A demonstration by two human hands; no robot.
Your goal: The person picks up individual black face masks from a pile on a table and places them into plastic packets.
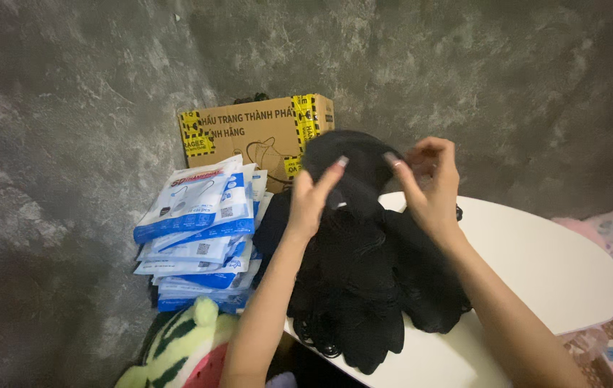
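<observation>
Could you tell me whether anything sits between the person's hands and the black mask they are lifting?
Nothing visible does. The left hand and right hand both already grip the black mask, raised above the pile of black masks on the white table. The stack of blue and white packets lies off to the left.

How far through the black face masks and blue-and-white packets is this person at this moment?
Seemingly done: a stack of blue-and-white packets leans beside the cardboard box; whether they are filled cannot be told. In hand: left hand and right hand lift one black mask. Left: a large heap of loose black masks covers the white table.
</observation>
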